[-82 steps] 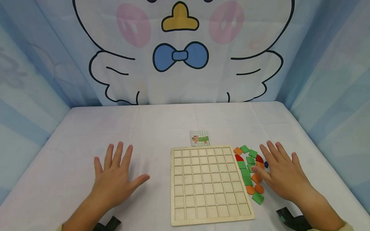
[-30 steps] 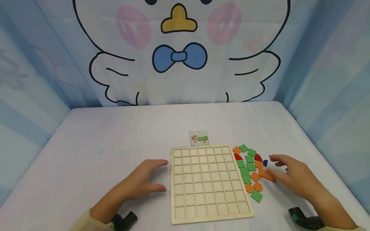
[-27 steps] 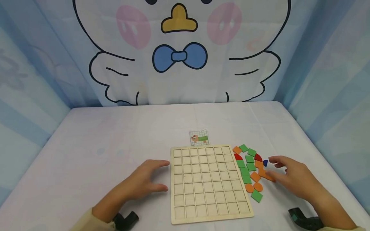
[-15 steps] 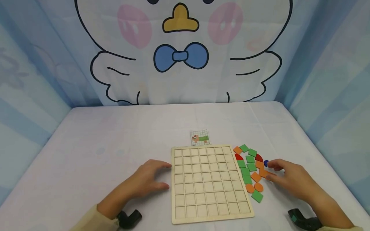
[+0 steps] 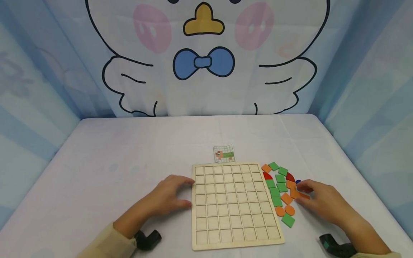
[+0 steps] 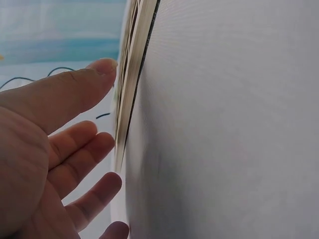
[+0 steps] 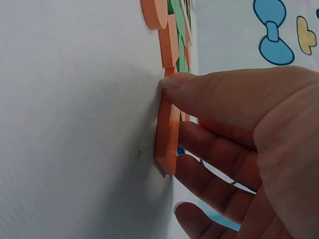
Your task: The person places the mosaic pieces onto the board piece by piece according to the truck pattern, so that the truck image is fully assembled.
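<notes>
A pale wooden grid board (image 5: 237, 206) lies on the table with bare cells. My left hand (image 5: 169, 197) is beside its left edge, fingertips right at the rim and thumb spread below. In the left wrist view, the fingers (image 6: 82, 159) are loosely bent near the board's side. My right hand (image 5: 326, 200) is low over the loose tiles at the right. In the right wrist view, its thumb rests at the edge of a long orange tile (image 7: 168, 134), with relaxed fingers beyond it. A blue tile (image 5: 298, 182) is partly hidden by the index finger.
Several green tiles (image 5: 276, 201), orange round tiles (image 5: 289, 210) and red quarter-round tiles (image 5: 290, 177) lie along the board's right side. Behind the board is a small picture card (image 5: 224, 154). A printed curtain (image 5: 206, 96) closes off the back.
Both hands were spread flat above the table and have turned sideways and come down. The left has moved right to the board's edge; the right has bent its fingers near the orange tile.
</notes>
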Motion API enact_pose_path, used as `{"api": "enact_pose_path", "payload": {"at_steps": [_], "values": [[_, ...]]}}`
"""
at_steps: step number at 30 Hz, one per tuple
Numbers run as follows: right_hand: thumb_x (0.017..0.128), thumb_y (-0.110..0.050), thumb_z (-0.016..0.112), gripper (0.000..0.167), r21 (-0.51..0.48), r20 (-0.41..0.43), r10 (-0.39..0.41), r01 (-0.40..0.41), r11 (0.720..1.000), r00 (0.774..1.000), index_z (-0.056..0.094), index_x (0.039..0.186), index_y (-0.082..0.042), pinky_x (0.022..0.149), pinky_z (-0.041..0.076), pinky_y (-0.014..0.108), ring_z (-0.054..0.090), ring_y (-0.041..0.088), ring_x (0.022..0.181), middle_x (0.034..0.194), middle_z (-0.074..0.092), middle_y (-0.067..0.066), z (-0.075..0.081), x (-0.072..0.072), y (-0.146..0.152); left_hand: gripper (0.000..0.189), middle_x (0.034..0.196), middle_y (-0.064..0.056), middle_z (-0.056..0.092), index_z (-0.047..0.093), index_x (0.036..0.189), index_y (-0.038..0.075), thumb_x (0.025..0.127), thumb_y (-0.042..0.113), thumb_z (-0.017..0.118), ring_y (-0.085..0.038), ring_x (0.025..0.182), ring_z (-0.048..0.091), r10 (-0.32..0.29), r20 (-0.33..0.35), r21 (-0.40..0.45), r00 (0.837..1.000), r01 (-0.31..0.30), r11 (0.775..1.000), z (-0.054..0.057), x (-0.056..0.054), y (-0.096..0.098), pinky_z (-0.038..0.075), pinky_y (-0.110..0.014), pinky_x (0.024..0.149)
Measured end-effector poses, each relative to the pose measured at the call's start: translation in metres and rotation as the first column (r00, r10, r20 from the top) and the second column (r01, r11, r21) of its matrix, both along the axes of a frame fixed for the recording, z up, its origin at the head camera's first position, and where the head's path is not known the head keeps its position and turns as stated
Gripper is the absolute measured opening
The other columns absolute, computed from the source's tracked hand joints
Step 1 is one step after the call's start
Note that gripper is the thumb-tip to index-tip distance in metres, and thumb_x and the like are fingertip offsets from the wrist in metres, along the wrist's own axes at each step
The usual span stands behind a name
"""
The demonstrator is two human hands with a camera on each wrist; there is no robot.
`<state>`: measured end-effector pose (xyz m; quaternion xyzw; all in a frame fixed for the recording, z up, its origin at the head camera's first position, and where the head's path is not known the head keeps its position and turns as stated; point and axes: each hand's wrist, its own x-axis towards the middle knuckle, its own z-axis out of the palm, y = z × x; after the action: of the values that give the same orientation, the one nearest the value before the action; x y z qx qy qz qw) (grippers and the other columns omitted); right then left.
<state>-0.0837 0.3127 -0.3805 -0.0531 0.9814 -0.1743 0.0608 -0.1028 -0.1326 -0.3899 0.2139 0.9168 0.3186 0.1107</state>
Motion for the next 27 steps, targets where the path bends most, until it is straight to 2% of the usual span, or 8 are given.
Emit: {"api": "enact_pose_path", "payload": {"at_steps": [7, 18, 27], "values": [[0.083, -0.021, 0.081, 0.042, 0.01, 0.024, -0.01, 0.009, 1.0, 1.0, 0.066, 0.114, 0.004, 0.086, 0.048, 0.06, 0.06, 0.036, 0.096, 0.103, 0.068, 0.016, 0.0, -0.002, -0.002, 0.061, 0.133, -0.006, 0.06, 0.062, 0.132, 0.009, 0.078, 0.024, 0.087, -0.032, 0.131, 0.047, 0.01, 0.035, -0.018, 0.999, -0.009, 1.0, 0.001, -0.005, 0.004, 0.033, -0.056, 0.107], [0.083, -0.02, 0.081, 0.038, 0.018, 0.012, -0.004, 0.004, 1.0, 1.0, 0.067, 0.111, 0.003, 0.086, 0.048, 0.06, 0.061, 0.036, 0.095, 0.101, 0.068, 0.014, -0.001, -0.002, -0.002, 0.066, 0.135, -0.005, 0.059, 0.061, 0.134, 0.01, 0.076, 0.025, 0.088, -0.03, 0.131, 0.047, 0.051, 0.008, -0.067, 0.999, -0.051, 0.996, -0.001, -0.008, 0.012, 0.034, -0.054, 0.106], [0.084, -0.02, 0.08, 0.033, 0.027, 0.026, 0.023, -0.024, 0.999, 0.999, 0.068, 0.108, 0.001, 0.086, 0.048, 0.059, 0.061, 0.035, 0.095, 0.1, 0.069, 0.011, 0.001, -0.003, -0.002, 0.067, 0.136, -0.006, 0.059, 0.061, 0.134, 0.011, 0.075, 0.025, 0.088, -0.032, 0.131, 0.046, 0.041, 0.007, -0.064, 0.999, -0.04, 0.997, 0.0, -0.007, 0.012, 0.034, -0.055, 0.105]]}}
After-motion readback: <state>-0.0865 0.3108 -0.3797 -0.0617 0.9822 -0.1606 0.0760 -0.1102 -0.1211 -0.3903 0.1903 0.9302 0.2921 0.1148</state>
